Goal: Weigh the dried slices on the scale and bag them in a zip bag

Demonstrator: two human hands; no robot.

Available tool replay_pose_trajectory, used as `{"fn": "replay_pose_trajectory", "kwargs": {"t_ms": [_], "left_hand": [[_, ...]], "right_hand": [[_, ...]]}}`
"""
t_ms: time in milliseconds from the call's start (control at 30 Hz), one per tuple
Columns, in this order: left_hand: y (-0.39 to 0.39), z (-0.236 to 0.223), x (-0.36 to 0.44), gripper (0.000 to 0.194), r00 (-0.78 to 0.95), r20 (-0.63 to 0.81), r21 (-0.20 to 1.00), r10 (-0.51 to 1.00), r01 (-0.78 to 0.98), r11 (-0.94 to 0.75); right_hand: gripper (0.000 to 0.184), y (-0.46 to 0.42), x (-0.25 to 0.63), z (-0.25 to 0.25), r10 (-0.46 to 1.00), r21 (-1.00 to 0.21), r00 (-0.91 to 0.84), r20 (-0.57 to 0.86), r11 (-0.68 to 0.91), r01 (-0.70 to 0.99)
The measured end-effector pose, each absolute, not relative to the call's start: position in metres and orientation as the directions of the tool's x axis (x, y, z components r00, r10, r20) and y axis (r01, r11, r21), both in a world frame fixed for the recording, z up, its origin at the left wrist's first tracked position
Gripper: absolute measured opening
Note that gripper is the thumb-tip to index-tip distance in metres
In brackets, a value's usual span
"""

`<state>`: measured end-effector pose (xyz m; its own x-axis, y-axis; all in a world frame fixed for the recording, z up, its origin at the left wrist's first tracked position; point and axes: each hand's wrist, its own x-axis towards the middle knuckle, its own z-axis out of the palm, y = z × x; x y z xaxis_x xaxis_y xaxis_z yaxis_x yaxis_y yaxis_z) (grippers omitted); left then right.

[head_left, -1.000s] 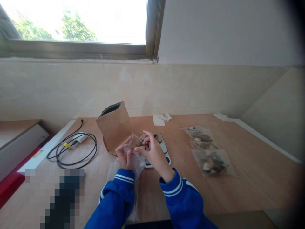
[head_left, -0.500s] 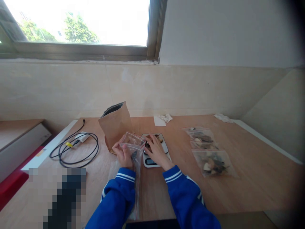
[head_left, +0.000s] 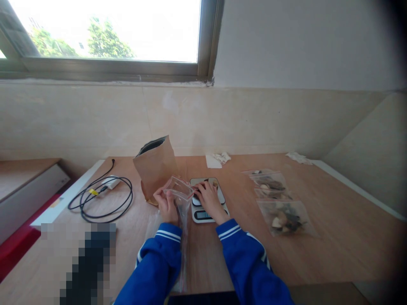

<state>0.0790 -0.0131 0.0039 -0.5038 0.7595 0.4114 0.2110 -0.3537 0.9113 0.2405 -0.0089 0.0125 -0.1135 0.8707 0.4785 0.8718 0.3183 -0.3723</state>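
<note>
My left hand [head_left: 165, 205] holds a clear zip bag [head_left: 179, 192] upright with its mouth spread open, just left of a small white kitchen scale [head_left: 206, 202]. Over the scale's platform, my right hand [head_left: 208, 199] rests with its fingers curled on the small brown pieces lying there; whether it grips any I cannot tell. Behind the bag stands an open brown paper pouch [head_left: 154, 167]. Both arms wear blue sleeves with white stripes.
Filled clear bags [head_left: 281, 216] of mixed pieces lie to the right on the wooden table [head_left: 333, 237]. A coiled black cable [head_left: 101, 199] lies at the left, crumpled white paper [head_left: 218, 158] by the back wall. A blurred patch covers the lower left.
My right hand left the bag's mouth and moved right and away onto the scale. The left hand kept the bag up and open, shifting slightly.
</note>
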Motion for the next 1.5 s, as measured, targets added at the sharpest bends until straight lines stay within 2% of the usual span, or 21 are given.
{"fn": "replay_pose_trajectory", "kwargs": {"t_ms": [167,267,367,433,500,567,667,800,900,1033,1167,1267,1500], "left_hand": [[-0.014,0.005,0.079,0.034,-0.470,0.398,0.917,0.788,0.210,-0.338],[-0.014,0.004,0.079,0.036,-0.434,0.400,0.914,0.807,0.247,-0.321],[-0.015,0.002,0.078,0.037,-0.391,0.402,0.911,0.828,0.255,-0.323],[-0.016,0.002,0.078,0.038,-0.363,0.413,0.907,0.835,0.244,-0.342],[-0.017,0.003,0.078,0.037,-0.335,0.439,0.896,0.834,0.228,-0.381],[-0.019,0.005,0.079,0.035,-0.305,0.470,0.881,0.828,0.210,-0.423],[-0.021,0.009,0.081,0.030,-0.270,0.504,0.864,0.820,0.164,-0.477],[-0.019,0.010,0.084,0.028,-0.306,0.486,0.871,0.819,0.092,-0.483],[-0.017,0.009,0.085,0.028,-0.301,0.455,0.890,0.838,0.117,-0.441],[-0.020,0.012,0.083,0.031,-0.116,0.483,0.863,0.868,0.232,-0.449],[-0.022,0.018,0.080,0.034,0.072,0.540,0.785,0.839,0.318,-0.532],[-0.021,0.019,0.081,0.040,0.119,0.538,0.761,0.834,0.356,-0.542],[-0.019,0.016,0.082,0.035,0.070,0.478,0.827,0.876,0.301,-0.475]], "right_hand": [[0.022,0.001,0.245,0.014,0.876,-0.603,0.016,0.481,0.318,0.731],[0.025,0.003,0.247,0.022,0.854,-0.755,0.128,0.504,0.364,0.545],[0.032,-0.003,0.242,0.042,0.868,-0.896,0.271,0.416,0.341,0.286],[0.034,-0.011,0.236,0.059,0.901,-0.941,0.273,0.338,0.320,0.108],[0.034,-0.019,0.229,0.075,0.916,-0.940,0.220,0.336,0.341,0.016],[0.034,-0.026,0.224,0.084,0.913,-0.925,0.148,0.380,0.379,0.032],[0.032,-0.027,0.228,0.083,0.911,-0.906,0.066,0.408,0.394,0.157],[0.034,-0.013,0.252,0.057,0.875,-0.859,0.173,0.451,0.374,0.350],[0.032,0.000,0.272,0.037,0.850,-0.792,0.165,0.500,0.372,0.483],[0.031,0.010,0.283,0.021,0.831,-0.689,0.073,0.551,0.405,0.601],[0.029,0.015,0.284,0.012,0.852,-0.613,0.003,0.523,0.374,0.696],[0.025,0.018,0.284,0.006,0.875,-0.585,-0.022,0.484,0.342,0.735],[0.020,0.023,0.289,-0.002,0.878,-0.663,0.070,0.474,0.303,0.685]]}}
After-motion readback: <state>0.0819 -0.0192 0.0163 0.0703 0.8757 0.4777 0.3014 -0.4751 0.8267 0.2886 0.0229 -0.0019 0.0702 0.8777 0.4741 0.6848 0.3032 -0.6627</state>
